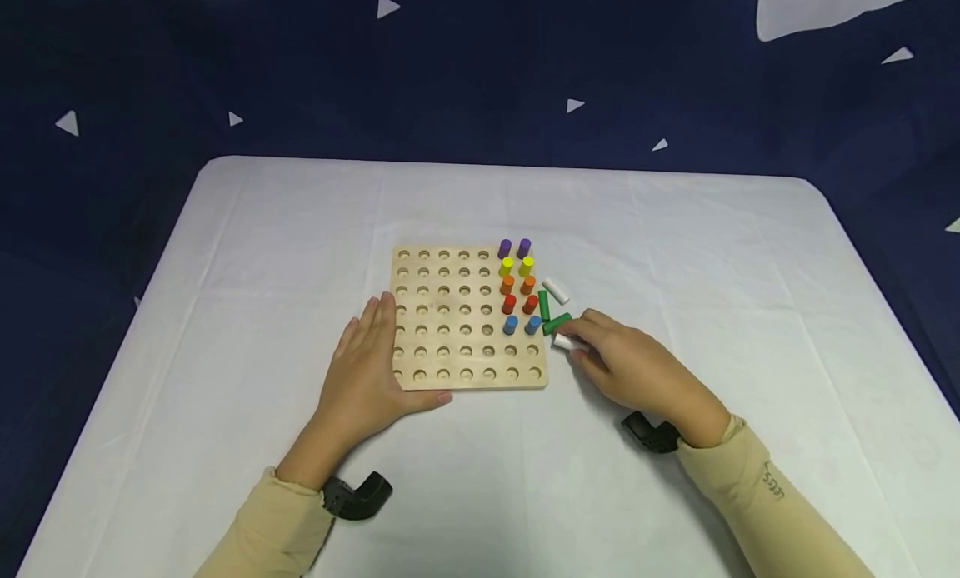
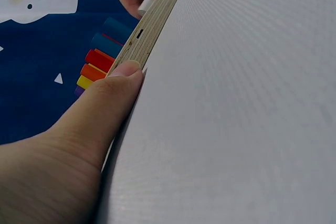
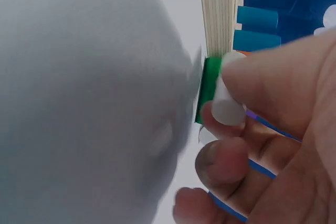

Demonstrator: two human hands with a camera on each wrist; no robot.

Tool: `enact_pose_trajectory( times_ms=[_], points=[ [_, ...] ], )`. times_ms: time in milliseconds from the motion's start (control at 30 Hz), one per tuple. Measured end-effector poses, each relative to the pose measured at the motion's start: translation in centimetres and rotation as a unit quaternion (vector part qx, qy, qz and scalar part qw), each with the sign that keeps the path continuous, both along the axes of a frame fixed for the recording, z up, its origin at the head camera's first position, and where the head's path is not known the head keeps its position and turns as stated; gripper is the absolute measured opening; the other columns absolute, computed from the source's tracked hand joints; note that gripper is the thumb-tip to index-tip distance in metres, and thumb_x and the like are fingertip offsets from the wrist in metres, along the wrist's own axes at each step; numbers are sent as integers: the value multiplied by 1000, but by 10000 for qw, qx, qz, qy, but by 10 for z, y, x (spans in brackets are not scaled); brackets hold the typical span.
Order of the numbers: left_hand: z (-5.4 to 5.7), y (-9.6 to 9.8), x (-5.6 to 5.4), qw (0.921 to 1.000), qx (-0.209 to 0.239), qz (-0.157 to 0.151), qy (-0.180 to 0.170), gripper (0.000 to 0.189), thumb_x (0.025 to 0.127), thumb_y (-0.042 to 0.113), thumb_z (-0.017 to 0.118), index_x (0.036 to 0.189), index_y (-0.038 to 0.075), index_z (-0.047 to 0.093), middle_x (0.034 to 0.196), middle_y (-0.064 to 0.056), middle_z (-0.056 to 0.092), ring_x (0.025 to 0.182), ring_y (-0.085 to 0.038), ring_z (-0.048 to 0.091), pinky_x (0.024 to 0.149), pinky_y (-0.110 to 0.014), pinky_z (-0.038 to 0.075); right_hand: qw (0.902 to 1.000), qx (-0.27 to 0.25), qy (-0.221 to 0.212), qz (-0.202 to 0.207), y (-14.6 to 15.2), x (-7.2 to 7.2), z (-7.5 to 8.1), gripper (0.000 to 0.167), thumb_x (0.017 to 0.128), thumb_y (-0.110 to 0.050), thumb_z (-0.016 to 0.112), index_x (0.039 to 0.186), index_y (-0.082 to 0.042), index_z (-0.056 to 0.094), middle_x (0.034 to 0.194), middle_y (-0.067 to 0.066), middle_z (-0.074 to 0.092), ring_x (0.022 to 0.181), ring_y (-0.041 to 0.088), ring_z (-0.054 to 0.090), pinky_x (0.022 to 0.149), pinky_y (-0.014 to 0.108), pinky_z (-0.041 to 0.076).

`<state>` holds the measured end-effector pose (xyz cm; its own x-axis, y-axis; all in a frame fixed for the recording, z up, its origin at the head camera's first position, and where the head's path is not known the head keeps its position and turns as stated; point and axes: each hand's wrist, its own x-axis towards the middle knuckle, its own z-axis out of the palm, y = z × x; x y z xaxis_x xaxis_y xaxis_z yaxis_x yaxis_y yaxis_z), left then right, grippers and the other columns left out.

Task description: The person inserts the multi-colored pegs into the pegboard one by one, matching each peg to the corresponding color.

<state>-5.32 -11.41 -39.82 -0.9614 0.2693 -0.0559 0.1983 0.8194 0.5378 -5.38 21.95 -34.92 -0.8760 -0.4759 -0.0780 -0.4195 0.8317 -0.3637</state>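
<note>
My right hand [image 1: 630, 366] pinches a white peg [image 3: 227, 109] between thumb and fingers, just off the right edge of a wooden pegboard [image 1: 453, 341]. Along the board's left side lies my left hand [image 1: 362, 386], fingers straight, its thumb [image 2: 113, 90] resting at the front edge. Pairs of purple [image 1: 505, 249], yellow [image 1: 527, 266], orange [image 1: 507, 286], red [image 1: 530, 305] and blue pegs [image 1: 511, 325] stand in the two rightmost columns. Beside the board lie two green pegs, one lengthwise [image 1: 543, 306] and one slanted [image 1: 553, 324] near my right fingertips.
Another white peg [image 1: 556, 291] lies behind the green ones, right of the board. A white cloth covers the table [image 1: 712, 261]. Beyond its far edge hangs a dark blue backdrop [image 1: 480, 70] with white shapes. Each wrist wears a black camera mount.
</note>
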Motion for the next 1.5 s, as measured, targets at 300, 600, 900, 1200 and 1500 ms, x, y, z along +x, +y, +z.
enact_pose_trajectory(
  times_ms=[300, 600, 900, 1200, 1500],
  points=[
    [0, 1, 0, 10000, 24, 7, -27, 150, 57, 77, 80, 159, 3, -2, 166, -17, 7, 156, -30, 5, 127, -49, 5, 9920, -1008, -479, -594, -5, 0, 5, 22, 94, -19, 68, 113, -16, 57, 65, -5, 52, 55, 7, 42, 49, 22, 37],
    [-1, 1, -1, 10000, -14, 50, -35, 150, 57, 80, 77, 159, 3, -2, 167, -16, 7, 156, -29, 5, 127, -48, 5, 9836, -1654, -204, -696, -32, 0, 2, 24, 85, -23, 80, 98, -23, 60, 63, -8, 59, 49, 6, 42, 47, 22, 35],
    [1, 0, -1, 10000, 3, 23, -31, 150, 57, 78, 79, 159, 2, -2, 166, -17, 7, 156, -30, 5, 127, -48, 6, 9906, -1208, 517, -387, -55, 0, -3, 21, 85, -26, 79, 99, -21, 64, 91, -6, 78, 54, 0, 49, 53, 21, 41],
    [1, 1, -2, 10000, -2, -3, -18, 150, 57, 78, 78, 159, 3, -2, 167, -17, 7, 156, -30, 5, 127, -48, 6, 9905, -930, 879, -496, -58, 2, -3, 18, 84, -26, 79, 98, -19, 70, 71, -10, 67, 52, 2, 44, 52, 22, 39],
    [0, 0, -2, 10000, -16, 6, -83, 150, 57, 78, 79, 159, 3, -2, 166, -17, 8, 156, -31, 6, 127, -49, 7, 9885, -592, 1359, -310, -58, 6, 4, 23, 85, -32, 79, 102, -18, 74, 81, -9, 73, 55, 4, 49, 52, 23, 43]
  ],
)
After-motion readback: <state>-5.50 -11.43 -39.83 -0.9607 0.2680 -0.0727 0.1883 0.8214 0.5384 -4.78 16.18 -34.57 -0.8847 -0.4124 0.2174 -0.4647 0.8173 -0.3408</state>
